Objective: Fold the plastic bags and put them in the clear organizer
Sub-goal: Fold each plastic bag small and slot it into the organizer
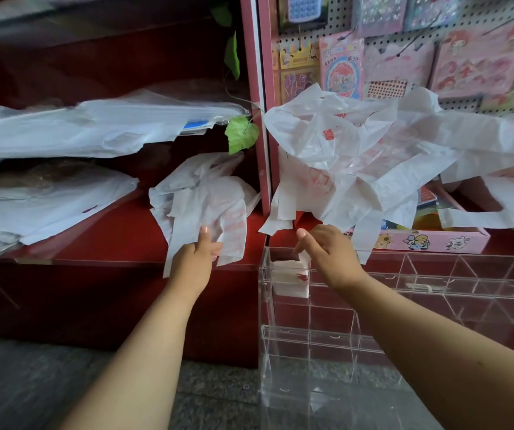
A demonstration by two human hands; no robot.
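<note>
While left grip (198, 249) pinches a loose bag (206, 200), right grip (327, 252) presses folded bag (290, 274) into organizer (435, 274)

Dark red wooden shelf unit (100, 243) fills the left side; flat stacks of white sheets (72, 131) sit on its upper level, with another stack (32, 206) on the level below; a green leaf (241, 135) on a thin vine dangles down beside the pink post (257, 88), more leaves (232, 54) higher up in the shadow; right of the post there's a white pegboard (454, 102) hung with sticker packs (341, 68), mostly pink cartoon stuff, and a blue calculator (304, 9) at the top; a pink box (429, 242) with cartoon animals on its front sits lower right; grey speckled stone floor (32, 383) underneath.
</note>
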